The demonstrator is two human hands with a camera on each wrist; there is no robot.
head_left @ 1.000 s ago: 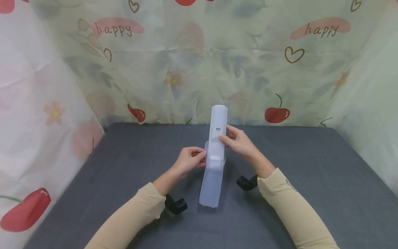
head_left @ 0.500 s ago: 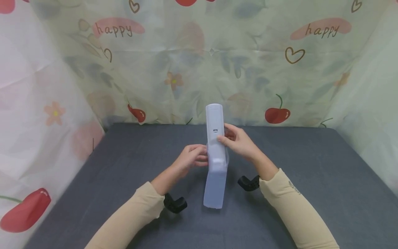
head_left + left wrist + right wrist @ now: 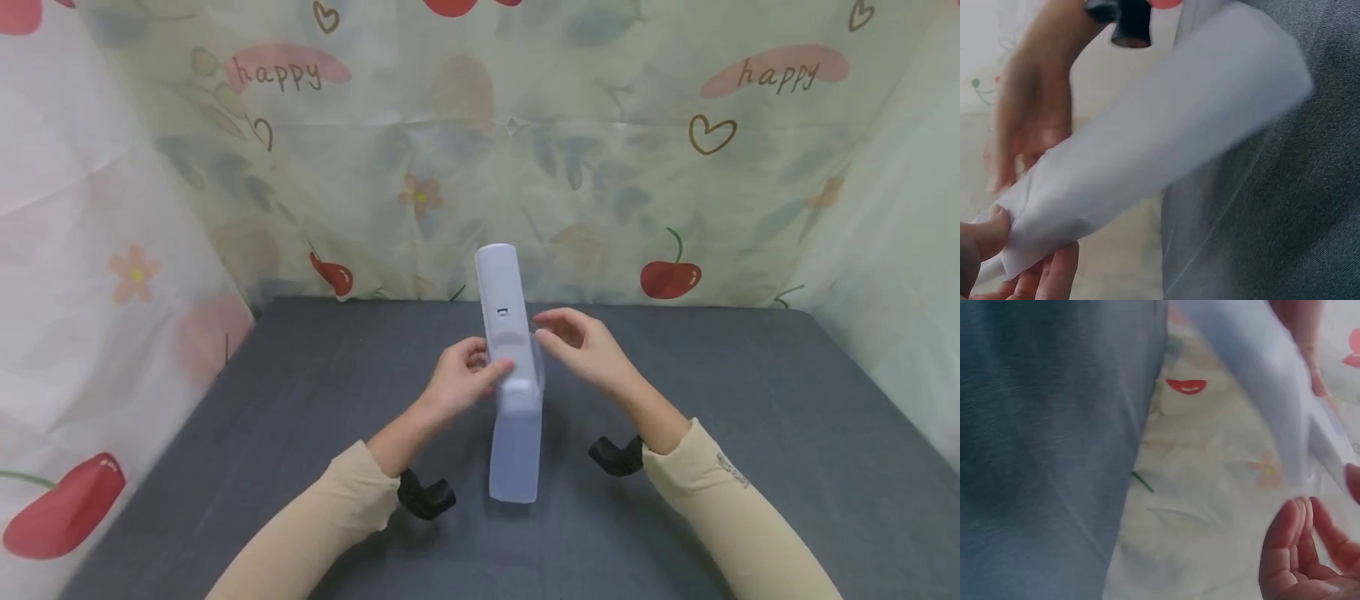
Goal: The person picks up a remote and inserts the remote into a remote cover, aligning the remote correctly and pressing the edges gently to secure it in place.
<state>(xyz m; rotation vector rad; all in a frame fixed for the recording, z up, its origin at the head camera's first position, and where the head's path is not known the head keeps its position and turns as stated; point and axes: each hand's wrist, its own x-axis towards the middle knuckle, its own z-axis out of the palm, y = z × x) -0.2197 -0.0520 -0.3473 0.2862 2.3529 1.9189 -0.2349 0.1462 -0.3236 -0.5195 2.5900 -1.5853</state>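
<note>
A long white device [image 3: 501,283] with a small dark slot in its front stands tilted slightly left above the dark table. Around its lower part is a translucent plastic wrap [image 3: 516,458], which hangs below it as a flat sleeve. My left hand [image 3: 462,377] grips the device from the left, thumb across its front and fingers behind. The left wrist view shows the left thumb and fingers around the whitish wrap [image 3: 1147,134]. Just right of the device, my right hand [image 3: 588,348] has loosely bent fingers, close to the wrap's edge. Contact there is hard to tell.
A dark grey cloth [image 3: 360,325] covers the table. Patterned curtains [image 3: 517,167] stand behind and at both sides. A black wrist mount [image 3: 426,496] sticks out under the left sleeve, and another black mount [image 3: 617,456] under the right sleeve.
The device has shifted left and its top now leans left. My left thumb has come over its front. My right hand has let go of it and drawn slightly right.
</note>
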